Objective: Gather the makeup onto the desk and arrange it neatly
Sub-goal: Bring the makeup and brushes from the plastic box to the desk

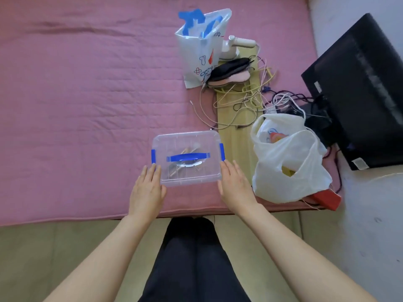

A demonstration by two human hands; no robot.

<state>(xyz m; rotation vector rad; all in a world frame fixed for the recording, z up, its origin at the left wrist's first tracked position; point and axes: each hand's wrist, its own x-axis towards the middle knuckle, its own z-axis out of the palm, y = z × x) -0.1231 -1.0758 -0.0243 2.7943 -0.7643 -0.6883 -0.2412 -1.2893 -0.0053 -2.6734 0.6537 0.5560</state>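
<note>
On the pink bed, near its edge, clear box is sitting lid on; left hand and right hand are pressing its sides, fingers straight, nothing gripped.

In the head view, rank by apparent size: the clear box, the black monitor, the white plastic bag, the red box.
1. Black monitor
2. White plastic bag
3. Clear box, close to the bag, so this order is unsure
4. Red box, mostly hidden under the bag
</note>
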